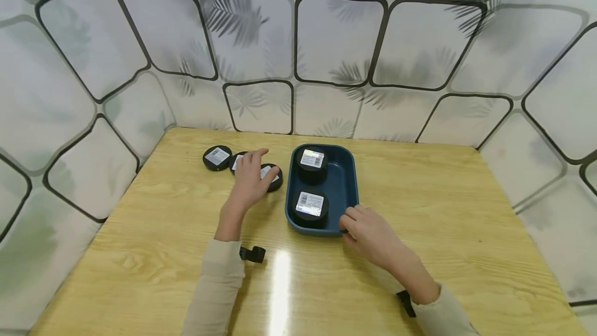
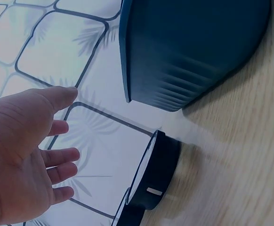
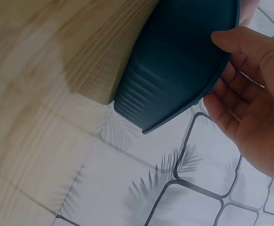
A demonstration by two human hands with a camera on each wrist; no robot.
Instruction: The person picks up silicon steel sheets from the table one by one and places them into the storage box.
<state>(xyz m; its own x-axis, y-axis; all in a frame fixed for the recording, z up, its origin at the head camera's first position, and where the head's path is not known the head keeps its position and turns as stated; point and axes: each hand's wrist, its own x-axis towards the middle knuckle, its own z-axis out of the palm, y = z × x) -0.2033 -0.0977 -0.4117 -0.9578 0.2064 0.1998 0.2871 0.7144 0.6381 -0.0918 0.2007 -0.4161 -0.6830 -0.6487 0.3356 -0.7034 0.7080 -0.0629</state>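
Observation:
A dark blue tray [image 1: 342, 178] lies mid-table. Inside, along its left side, stand two black round pieces with white labels, a far one [image 1: 312, 162] and a near one [image 1: 310, 207]. My right hand [image 1: 373, 235] grips the tray's near right corner; the right wrist view has the thumb on the tray wall [image 3: 174, 70] and fingers behind the rim. Left of the tray, my left hand [image 1: 248, 183] hovers over similar flat black discs, partly covering a middle disc [image 1: 237, 161] and a right disc [image 1: 275, 183]. Its fingers are spread and hold nothing in the left wrist view.
Another labelled black disc [image 1: 217, 158] lies at the left end of the row on the wooden table [image 1: 443, 211]. A patterned curtain-like backdrop [image 1: 340, 40] rises behind the table and along both sides.

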